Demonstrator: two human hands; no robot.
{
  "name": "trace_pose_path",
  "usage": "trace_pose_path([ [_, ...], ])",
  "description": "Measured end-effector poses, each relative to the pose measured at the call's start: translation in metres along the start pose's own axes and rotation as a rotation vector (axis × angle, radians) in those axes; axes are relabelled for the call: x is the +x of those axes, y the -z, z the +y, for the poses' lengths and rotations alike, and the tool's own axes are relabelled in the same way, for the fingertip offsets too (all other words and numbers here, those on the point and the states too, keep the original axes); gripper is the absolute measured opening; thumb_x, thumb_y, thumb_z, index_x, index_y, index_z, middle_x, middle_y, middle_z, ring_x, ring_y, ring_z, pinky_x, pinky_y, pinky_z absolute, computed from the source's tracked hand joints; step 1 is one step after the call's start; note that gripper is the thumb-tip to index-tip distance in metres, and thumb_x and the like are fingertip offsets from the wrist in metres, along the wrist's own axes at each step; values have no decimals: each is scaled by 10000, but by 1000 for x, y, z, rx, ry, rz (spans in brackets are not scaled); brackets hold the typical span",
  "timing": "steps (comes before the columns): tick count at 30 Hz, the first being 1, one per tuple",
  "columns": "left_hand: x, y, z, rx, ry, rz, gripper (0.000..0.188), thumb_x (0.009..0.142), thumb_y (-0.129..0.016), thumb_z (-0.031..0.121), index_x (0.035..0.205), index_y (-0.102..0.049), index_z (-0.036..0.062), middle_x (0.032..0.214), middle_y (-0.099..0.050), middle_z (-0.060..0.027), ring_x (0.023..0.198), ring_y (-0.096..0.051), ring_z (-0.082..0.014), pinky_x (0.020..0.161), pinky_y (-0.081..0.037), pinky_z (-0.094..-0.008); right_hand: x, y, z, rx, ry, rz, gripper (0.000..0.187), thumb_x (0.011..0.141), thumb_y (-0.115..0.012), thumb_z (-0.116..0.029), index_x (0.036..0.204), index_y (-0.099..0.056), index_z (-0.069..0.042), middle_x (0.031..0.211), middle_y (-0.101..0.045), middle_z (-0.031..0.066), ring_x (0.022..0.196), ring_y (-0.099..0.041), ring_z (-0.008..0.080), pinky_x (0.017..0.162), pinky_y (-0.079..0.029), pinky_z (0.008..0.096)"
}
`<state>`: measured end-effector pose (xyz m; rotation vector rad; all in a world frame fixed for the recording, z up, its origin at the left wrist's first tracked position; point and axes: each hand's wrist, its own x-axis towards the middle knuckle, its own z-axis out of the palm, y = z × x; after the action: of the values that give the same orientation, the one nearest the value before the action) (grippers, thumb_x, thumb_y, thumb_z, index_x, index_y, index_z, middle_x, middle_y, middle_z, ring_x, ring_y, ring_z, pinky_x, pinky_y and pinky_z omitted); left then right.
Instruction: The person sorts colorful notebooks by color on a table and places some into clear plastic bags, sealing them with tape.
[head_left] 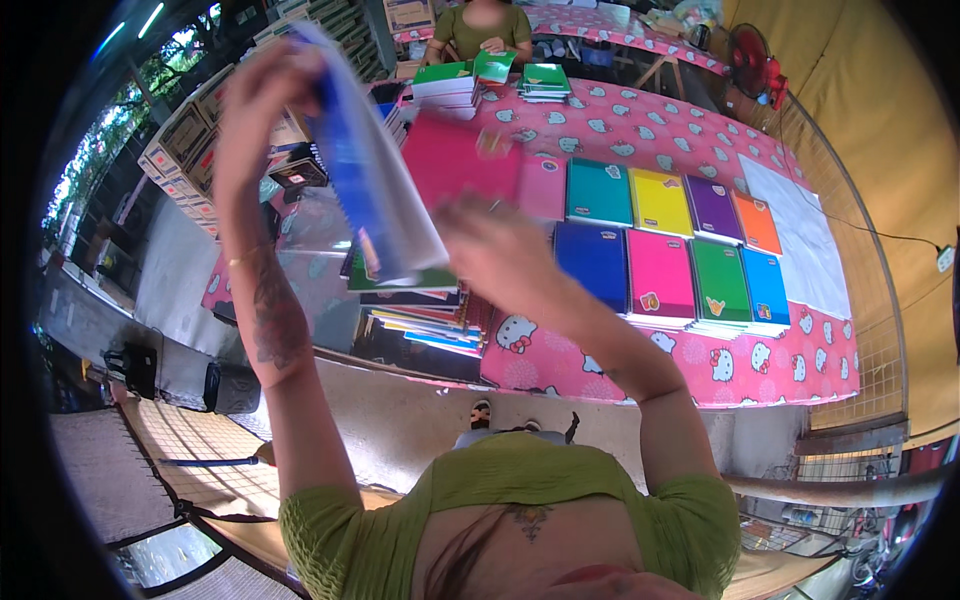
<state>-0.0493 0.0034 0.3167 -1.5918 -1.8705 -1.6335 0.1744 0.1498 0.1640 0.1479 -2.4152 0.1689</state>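
Blue notebook [365, 170]: raised above the table's near-left part, tilted, its top edge in the left hand and its lower end close to the right hand; motion blur smears its cover.
Left hand [262, 95]: lifted high, fingers curled over the notebook's top edge, pinching it; single fingers are too blurred to separate.
Right hand [500, 250]: raised just right of the notebook's lower corner, fingers loosely bent; whether they touch the notebook or a clear plastic sleeve [320, 260] beside it, I cannot tell.
Stack below [425, 315]: a pile of notebooks lies under the raised one, its top partly hidden by it.
Table [650, 125]: covered with a pink cartoon-cat cloth.
Laid-out notebooks [660, 235]: 2 rows of covers, teal, yellow, purple and orange behind; blue, pink, green and blue in front.
Pink notebook [455, 160]: lies behind the hands, partly covered by blur.
Other person [485, 30]: sits at the far end behind green stacks [480, 75]; cut off by the upper edge.
Cardboard boxes [190, 135]: piled at the left, bent by the lens.
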Motion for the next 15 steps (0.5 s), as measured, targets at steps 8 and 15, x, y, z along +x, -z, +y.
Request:
trace_pose_path([
  [8, -8, -73, -114, -63, 281, -426, 710, 880, -686, 360, 1434, -380, 39, 796, -621, -77, 674, -604, -189, 666, -509, -321, -57, -85, 172, 213, -704, 339, 385, 831, -633, -123, 1210, -603, -64, 1189, -639, 145, 1117, -609, 279, 919, -478, 385],
  [15, -59, -123, -324, 341, 493, -282, 396, 901, -633, 224, 1214, -496, 25, 868, -635, -142, 771, -624, -243, 695, -503, -366, -111, -202, 237, -214, -596, -221, 421, 829, -655, -215, 1232, -601, -106, 1191, -633, 147, 1114, -588, 343, 936, -452, 458],
])
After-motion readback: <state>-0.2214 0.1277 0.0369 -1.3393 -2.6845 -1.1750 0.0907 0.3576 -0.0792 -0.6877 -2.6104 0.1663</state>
